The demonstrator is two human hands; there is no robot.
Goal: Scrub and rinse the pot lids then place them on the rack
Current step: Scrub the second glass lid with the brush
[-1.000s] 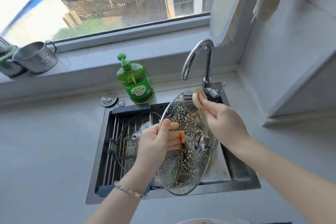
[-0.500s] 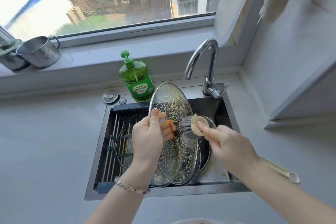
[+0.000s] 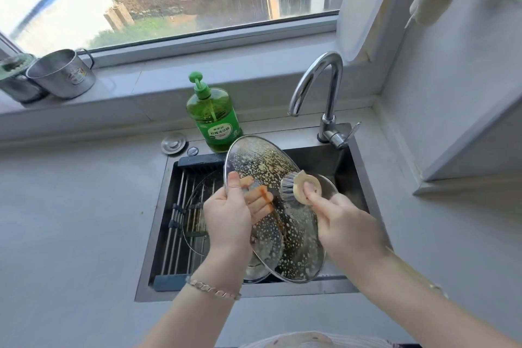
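Observation:
A greasy glass pot lid [image 3: 262, 167] speckled with yellow-brown residue stands tilted on edge over the sink. My left hand [image 3: 230, 215] grips its left rim, thumb in front, fingers behind the glass. My right hand [image 3: 343, 224] holds a round dish brush [image 3: 300, 185], its bristles pressed against the lid's inner face. A second glass lid [image 3: 195, 215] lies flat on the roll-up rack [image 3: 176, 220] over the sink's left half. Another lid [image 3: 329, 185] sits partly hidden behind the brush, low in the basin.
A green dish-soap pump bottle [image 3: 213, 118] stands behind the sink [image 3: 358, 167], next to a drain plug [image 3: 173, 143]. The chrome tap [image 3: 324, 87] arches over the back right. A steel mug [image 3: 63, 73] sits on the window sill. A wall and shelf close the right side.
The lid was turned from facing me with its knob showing to its inner side. The brush came down from the lid's top edge to its middle.

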